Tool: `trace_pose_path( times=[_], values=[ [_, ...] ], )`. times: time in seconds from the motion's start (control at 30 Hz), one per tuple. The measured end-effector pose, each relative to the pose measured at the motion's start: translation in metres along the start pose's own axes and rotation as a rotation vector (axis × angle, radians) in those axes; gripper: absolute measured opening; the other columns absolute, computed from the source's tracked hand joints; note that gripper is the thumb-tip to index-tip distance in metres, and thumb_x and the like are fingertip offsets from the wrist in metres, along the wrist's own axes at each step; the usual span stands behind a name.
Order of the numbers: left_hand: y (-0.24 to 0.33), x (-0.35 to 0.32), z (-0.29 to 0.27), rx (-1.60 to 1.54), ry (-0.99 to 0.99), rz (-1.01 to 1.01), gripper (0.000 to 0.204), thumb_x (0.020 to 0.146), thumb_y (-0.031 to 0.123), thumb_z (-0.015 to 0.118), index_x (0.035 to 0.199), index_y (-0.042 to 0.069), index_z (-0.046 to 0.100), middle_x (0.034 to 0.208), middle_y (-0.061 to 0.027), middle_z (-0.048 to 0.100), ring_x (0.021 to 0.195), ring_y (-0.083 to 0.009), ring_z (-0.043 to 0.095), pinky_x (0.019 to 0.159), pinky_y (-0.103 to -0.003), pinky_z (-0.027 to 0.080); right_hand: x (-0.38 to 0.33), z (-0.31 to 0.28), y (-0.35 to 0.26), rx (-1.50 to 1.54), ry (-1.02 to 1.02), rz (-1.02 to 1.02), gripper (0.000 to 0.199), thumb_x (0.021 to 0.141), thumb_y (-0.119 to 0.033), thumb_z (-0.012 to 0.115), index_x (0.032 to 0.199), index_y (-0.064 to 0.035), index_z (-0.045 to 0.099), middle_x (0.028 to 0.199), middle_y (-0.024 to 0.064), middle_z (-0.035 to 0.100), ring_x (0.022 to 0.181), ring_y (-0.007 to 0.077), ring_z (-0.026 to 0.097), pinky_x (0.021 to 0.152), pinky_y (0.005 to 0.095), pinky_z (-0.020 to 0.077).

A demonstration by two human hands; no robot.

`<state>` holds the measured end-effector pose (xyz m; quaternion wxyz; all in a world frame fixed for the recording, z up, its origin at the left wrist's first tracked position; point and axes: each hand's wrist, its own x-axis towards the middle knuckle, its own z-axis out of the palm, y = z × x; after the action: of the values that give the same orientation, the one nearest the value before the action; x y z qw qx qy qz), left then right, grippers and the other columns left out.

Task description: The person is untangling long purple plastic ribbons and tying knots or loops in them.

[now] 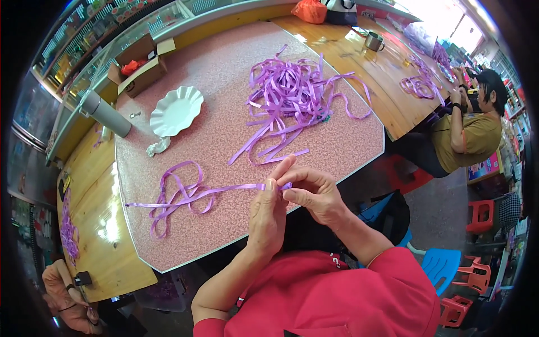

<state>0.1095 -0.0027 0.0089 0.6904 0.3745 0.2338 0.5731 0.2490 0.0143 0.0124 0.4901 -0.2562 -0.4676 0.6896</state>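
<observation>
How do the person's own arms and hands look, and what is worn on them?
Both forearms enter from the lower edge and are bare up to short red sleeves of a red top. The left hand and the right hand are bare too: no gloves, and no watch, ring or bracelet shows on them. A small light marking sits on the red cloth near the chest.

Pink speckled tabletop (224, 62): open lanes and blockers

Bare strip between tangled purple ribbon heap (292, 90) and looped purple ribbon strand (179, 194); white scalloped plate (176, 110) and grey cylindrical flask (105, 114) block left.

A ribbon pile (292, 95) lies on the table (224, 62), plate (176, 110) left, box (138, 70) behind the plate.
</observation>
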Motion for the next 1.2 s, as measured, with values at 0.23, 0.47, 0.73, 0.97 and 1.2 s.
trace_pose_path(
  times=[0.23, 0.47, 0.73, 0.97, 1.2],
  values=[
    [0.015, 0.002, -0.023, -0.060, 0.121, 0.045, 0.056, 0.110, 0.037, 0.033, 0.149, -0.002, 0.038, 0.152, -0.0161, 0.043, 0.137, -0.0236, 0.044, 0.115, -0.039, 0.031, 0.012, -0.006, 0.018, 0.152, 0.020, -0.163, 0.017, 0.096, -0.009, 0.065, 0.112, -0.0030, 0.067, 0.116, 0.0098, 0.061, 0.102, 0.0188, 0.060, 0.088, 0.0348, 0.0506],
    [0.087, -0.003, -0.136, -0.049, 0.415, 0.307, 0.049, 0.110, 0.033, 0.034, 0.144, 0.000, 0.044, 0.140, -0.0192, 0.056, 0.127, -0.0295, 0.056, 0.111, -0.042, 0.041, 0.021, -0.103, -0.012, 0.532, 0.203, -0.343, 0.022, 0.104, -0.020, 0.054, 0.118, -0.0050, 0.062, 0.123, 0.0106, 0.062, 0.121, 0.0250, 0.056, 0.104, 0.0427, 0.0449],
    [0.120, -0.021, -0.210, -0.065, 0.640, 0.423, 0.044, 0.109, 0.029, 0.036, 0.139, -0.002, 0.049, 0.134, -0.0197, 0.059, 0.125, -0.0305, 0.057, 0.109, -0.043, 0.046, -0.012, -0.224, -0.014, 0.528, 0.349, -0.324, 0.020, 0.102, -0.014, 0.057, 0.118, -0.0018, 0.062, 0.116, 0.0099, 0.068, 0.109, 0.0219, 0.064, 0.099, 0.0409, 0.0511],
    [0.107, -0.024, -0.186, 0.060, 0.467, 0.407, 0.041, 0.110, 0.030, 0.040, 0.135, 0.000, 0.053, 0.109, -0.0154, 0.070, 0.084, -0.0179, 0.064, 0.075, -0.030, 0.052, 0.009, -0.193, -0.023, 0.358, 0.451, -0.340, 0.021, 0.102, -0.013, 0.058, 0.118, -0.0016, 0.061, 0.089, 0.0018, 0.060, 0.076, 0.0107, 0.056, 0.071, 0.0258, 0.0477],
    [0.089, -0.033, -0.082, 0.865, 0.324, 0.119, 0.038, 0.109, 0.026, 0.046, 0.126, -0.002, 0.064, 0.073, -0.0009, 0.060, 0.062, -0.0054, 0.047, 0.056, -0.025, 0.038, 0.047, 0.004, -0.012, -0.851, -0.048, -0.457, 0.022, 0.088, 0.006, 0.062, 0.108, -0.0007, 0.070, 0.084, 0.0010, 0.057, 0.075, 0.0102, 0.058, 0.062, 0.0249, 0.0459]
  ],
)
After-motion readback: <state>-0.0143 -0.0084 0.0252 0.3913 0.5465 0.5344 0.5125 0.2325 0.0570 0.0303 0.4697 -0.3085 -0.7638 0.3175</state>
